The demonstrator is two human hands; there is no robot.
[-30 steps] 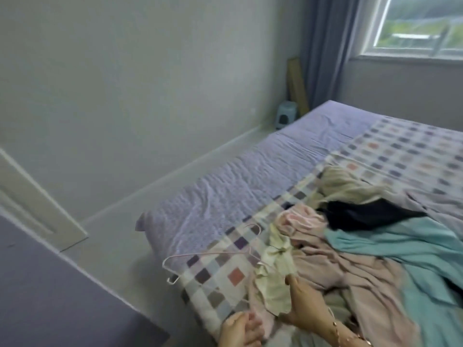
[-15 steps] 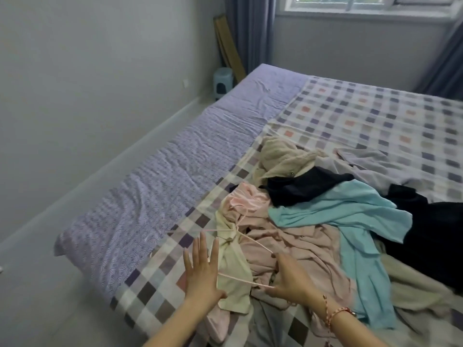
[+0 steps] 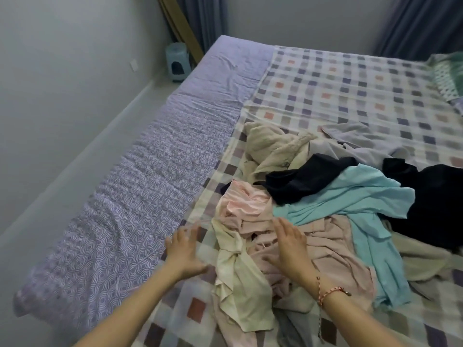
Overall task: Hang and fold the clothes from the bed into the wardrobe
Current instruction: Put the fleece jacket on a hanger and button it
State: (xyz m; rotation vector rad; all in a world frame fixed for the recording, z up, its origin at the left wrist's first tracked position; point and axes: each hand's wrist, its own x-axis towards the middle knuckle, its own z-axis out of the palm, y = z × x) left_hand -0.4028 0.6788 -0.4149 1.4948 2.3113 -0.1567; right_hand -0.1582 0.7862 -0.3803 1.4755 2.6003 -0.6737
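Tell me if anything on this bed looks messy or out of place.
Yes: the clothes lie unfolded in a tangled heap on the checked sheet, with the turquoise top, pink garment and black garment overlapping. Nothing looks torn or spilled.

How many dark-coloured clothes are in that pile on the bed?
2: a navy piece mid-pile beside the teal shirt, and a black one at the right edge. More may lie buried.

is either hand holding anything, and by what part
Nothing is held: the left hand and right hand are both open, fingers spread.
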